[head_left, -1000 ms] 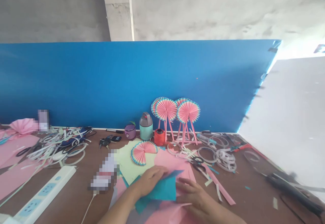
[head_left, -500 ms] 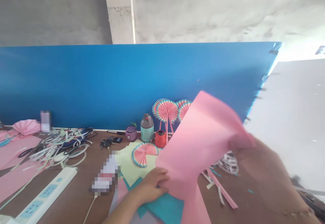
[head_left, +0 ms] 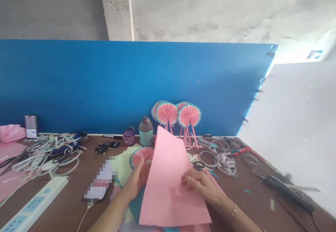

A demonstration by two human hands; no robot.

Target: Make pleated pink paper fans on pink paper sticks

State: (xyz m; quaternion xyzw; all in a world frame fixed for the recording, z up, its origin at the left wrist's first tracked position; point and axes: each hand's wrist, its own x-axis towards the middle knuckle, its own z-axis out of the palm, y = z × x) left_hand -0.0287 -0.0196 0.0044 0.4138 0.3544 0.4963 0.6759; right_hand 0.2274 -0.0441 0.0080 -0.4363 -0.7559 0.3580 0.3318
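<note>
A large pink sheet of paper (head_left: 169, 197) stands tilted in front of me, its top edge raised. My left hand (head_left: 137, 180) grips its left side, with part of the fingers hidden behind the paper. At the right edge, my right hand (head_left: 195, 182) has its fingers curled against the sheet. Beneath lie pale green paper (head_left: 122, 163) and teal paper (head_left: 135, 204). A pleated pink paper fan piece (head_left: 138, 157) rests on the green paper, partly covered. Black-handled scissors (head_left: 198, 165) lie just beyond my right hand.
Finished paper fans (head_left: 167, 113) stand against the blue partition (head_left: 105, 84). Nearby are a grey-green bottle (head_left: 146, 134), a purple pot (head_left: 129, 137) and keys (head_left: 103, 148). A power strip (head_left: 34, 204), phone (head_left: 101, 181) and tangled cables (head_left: 65, 155) occupy the left; white strip coils (head_left: 227, 163) lie right.
The pink sheet has come down from the upper right and now stands more upright before me. My right hand has moved left and down with it; the fans and scissors are now uncovered.
</note>
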